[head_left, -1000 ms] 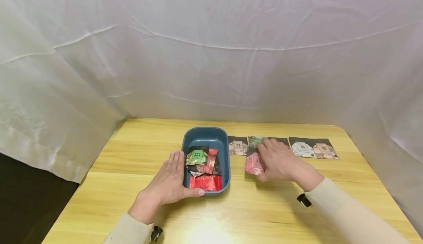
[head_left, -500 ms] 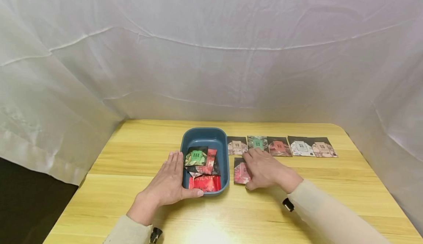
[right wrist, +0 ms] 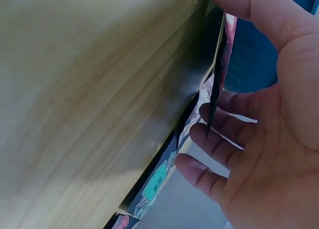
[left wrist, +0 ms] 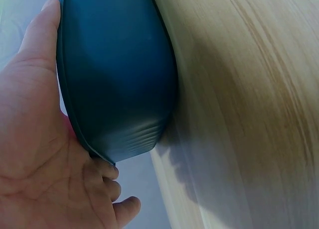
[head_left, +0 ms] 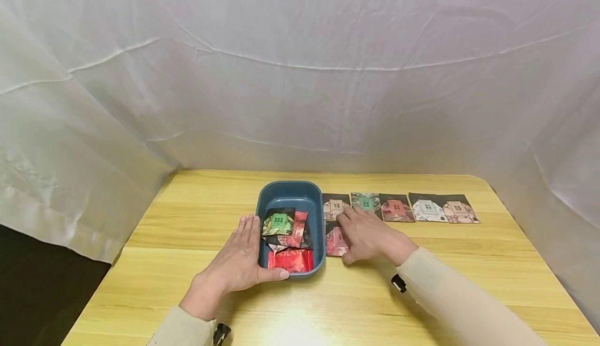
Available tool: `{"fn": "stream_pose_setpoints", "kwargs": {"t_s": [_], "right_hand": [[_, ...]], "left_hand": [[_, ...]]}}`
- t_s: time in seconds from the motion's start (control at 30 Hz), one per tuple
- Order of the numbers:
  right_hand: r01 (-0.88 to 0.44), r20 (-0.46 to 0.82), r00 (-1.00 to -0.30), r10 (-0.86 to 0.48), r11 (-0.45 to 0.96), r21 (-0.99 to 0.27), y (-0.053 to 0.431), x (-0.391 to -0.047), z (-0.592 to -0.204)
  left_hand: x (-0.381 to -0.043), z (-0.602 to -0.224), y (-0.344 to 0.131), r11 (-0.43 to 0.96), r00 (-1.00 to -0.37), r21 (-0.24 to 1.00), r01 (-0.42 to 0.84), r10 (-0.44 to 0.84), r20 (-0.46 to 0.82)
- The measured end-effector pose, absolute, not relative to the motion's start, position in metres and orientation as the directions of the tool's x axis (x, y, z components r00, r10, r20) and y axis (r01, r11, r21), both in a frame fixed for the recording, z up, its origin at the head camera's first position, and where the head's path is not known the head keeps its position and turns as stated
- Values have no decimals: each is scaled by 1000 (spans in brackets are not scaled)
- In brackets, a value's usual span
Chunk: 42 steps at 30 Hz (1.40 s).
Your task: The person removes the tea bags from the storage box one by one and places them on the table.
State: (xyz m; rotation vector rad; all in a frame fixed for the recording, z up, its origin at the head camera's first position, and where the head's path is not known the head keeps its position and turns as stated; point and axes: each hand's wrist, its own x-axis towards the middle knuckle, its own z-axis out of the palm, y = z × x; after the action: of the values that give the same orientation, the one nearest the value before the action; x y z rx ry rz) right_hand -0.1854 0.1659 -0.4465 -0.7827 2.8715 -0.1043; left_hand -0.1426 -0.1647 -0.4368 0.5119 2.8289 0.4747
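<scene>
Placing seems our step: our right hand [head_left: 367,234] pinches the pink-and-black sachet [head_left: 335,242] just beside the blue bin [head_left: 290,192], which our left hand [head_left: 236,260] touches, fingers straight. Next likely calls for lowering it flat

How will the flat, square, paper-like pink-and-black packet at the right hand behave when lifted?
The packet looks thin edge-on, so probably light. Its fairly straight profile at the right hand suggests it may barely bend.

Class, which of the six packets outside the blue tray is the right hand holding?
The pink-labelled packet in front: the right hand grips it, while the other five packets lie in a row farther back.
</scene>
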Motion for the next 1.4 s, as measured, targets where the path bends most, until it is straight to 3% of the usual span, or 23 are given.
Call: {"fn": "stream_pose_setpoints", "kwargs": {"t_s": [0.87, 1.4], "right_hand": [[-434, -182, -874, -450, 892, -122, 166, -189, -449], [-465, -185, -857, -482, 876, -129, 169, -191, -447]], "left_hand": [[-142, -437, -165, 877, -913, 384, 288, 373, -167], [-141, -437, -166, 871, -912, 392, 296, 380, -156]]}}
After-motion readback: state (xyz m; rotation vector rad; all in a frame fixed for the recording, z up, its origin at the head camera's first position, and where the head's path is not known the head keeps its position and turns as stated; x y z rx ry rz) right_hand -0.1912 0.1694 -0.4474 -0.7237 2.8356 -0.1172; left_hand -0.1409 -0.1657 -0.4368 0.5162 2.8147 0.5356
